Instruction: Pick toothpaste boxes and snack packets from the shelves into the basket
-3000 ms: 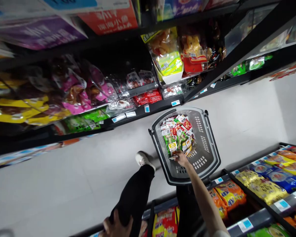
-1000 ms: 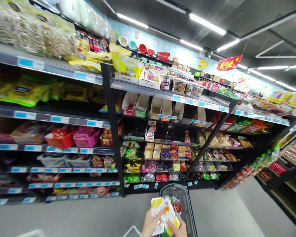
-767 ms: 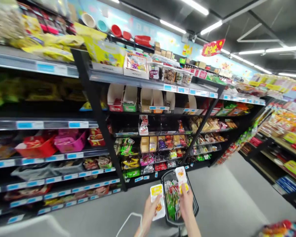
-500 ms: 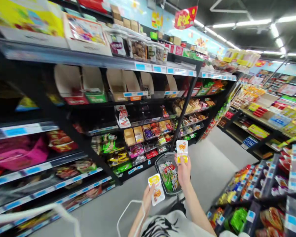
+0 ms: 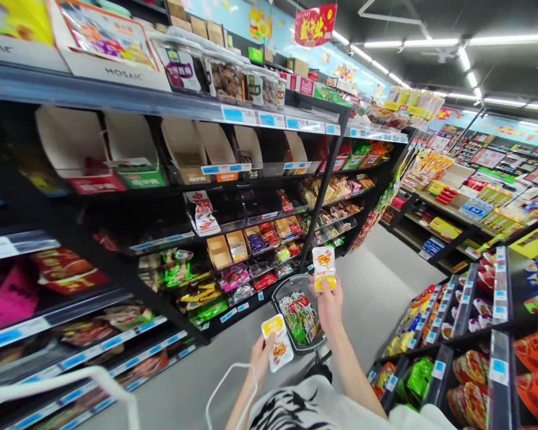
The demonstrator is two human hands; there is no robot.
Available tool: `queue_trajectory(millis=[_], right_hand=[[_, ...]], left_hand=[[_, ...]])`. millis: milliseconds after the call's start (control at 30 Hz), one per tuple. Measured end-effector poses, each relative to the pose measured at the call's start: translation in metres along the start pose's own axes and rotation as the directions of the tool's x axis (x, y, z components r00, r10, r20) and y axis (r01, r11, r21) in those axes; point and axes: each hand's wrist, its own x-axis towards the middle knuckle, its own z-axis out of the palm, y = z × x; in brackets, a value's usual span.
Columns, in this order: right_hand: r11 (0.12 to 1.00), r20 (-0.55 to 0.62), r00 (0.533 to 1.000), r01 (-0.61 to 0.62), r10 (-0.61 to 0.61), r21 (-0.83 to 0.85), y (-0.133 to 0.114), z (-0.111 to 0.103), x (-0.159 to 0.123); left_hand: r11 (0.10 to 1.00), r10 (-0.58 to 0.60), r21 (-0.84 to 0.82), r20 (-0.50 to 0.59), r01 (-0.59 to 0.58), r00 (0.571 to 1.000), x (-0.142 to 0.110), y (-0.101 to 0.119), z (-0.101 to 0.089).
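Left packet (image 5: 277, 343), right packet (image 5: 324, 269): white, yellow (orange picture on each); basket (image 5: 296, 283) grey; shirt (image 5: 325, 401) white, black-patterned.

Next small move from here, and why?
Probably ease the right hand slightly left and lower its white-and-yellow packet into the basket. That packet is held up freely in the fingers, the basket already holds a heap of snack packs, and the left hand grips a similar packet, so one at a time seems simplest.

L hand (image 5: 260, 358) in pinch grip, R hand (image 5: 330, 303) ditto, farther fwd, forearms (image 5: 355, 371) bare, apart, extended
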Motion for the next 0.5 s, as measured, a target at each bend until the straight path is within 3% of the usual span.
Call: queue_trajectory(millis=[233,500], right_hand=[[1.0,-0.047,0.999,0.02,-0.02,-0.017,0.001,0.0,0.002],[0.999,-0.152,0.988,0.039,-0.039,0.003,-0.001,-0.005,0.004]], left_hand=[[1.0,-0.014,0.025,-0.007,0.014,1.0,0.011,-0.005,-0.002],[0.993,0.112,0.027,0.002,-0.112,0.994,-0.005,0.007,0.011]])
